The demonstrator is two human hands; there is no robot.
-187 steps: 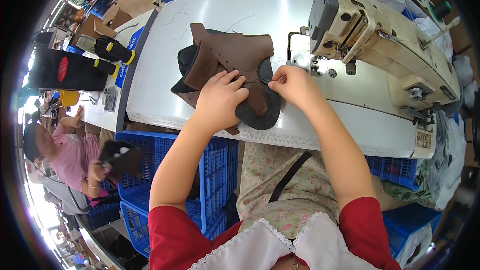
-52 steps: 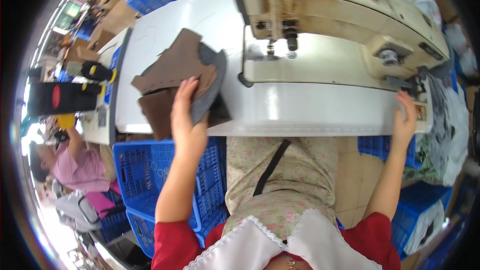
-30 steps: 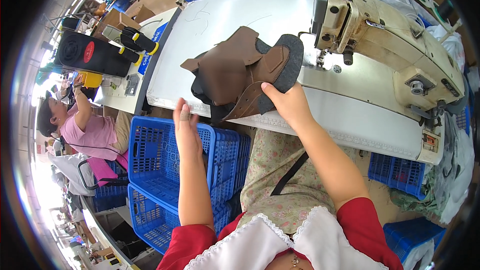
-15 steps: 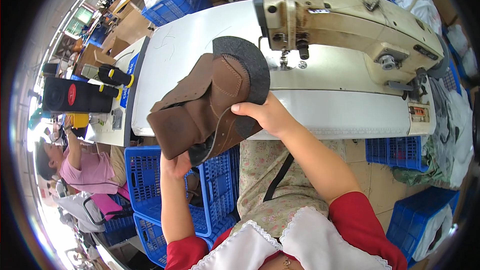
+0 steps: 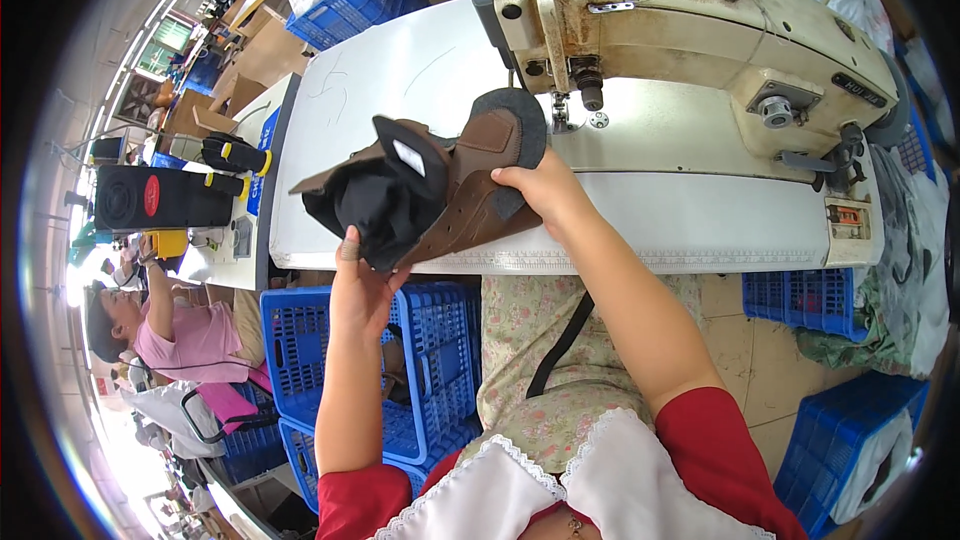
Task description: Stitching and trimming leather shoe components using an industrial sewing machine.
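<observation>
A brown leather shoe upper point(image 5: 452, 225) with black lining and white stitching is held up over the front of the white sewing table point(image 5: 650, 215). My left hand point(image 5: 365, 285) pinches its black-lined opening at the lower left, thumb on the lining and fingers underneath. My right hand point(image 5: 545, 190) grips the other end, where a dark grey edge piece curves around the brown leather, its thumb on top. A white label shows inside the lining. Just beyond my right hand stands the sewing machine point(image 5: 640, 30), its needle area close to the upper's grey edge but apart from my fingers.
Blue crates point(image 5: 300, 350) stand below the table at left, with brown pieces inside. Another blue crate point(image 5: 850, 450) is at lower right, beside plastic bags point(image 5: 905, 260). A black speaker-like box point(image 5: 165, 197) is on the left table. A co-worker in pink point(image 5: 200, 340) sits at far left.
The shoe upper has been turned and opened, so its black lining and label now show. My left hand's thumb has come onto the lining; my right hand keeps its grip.
</observation>
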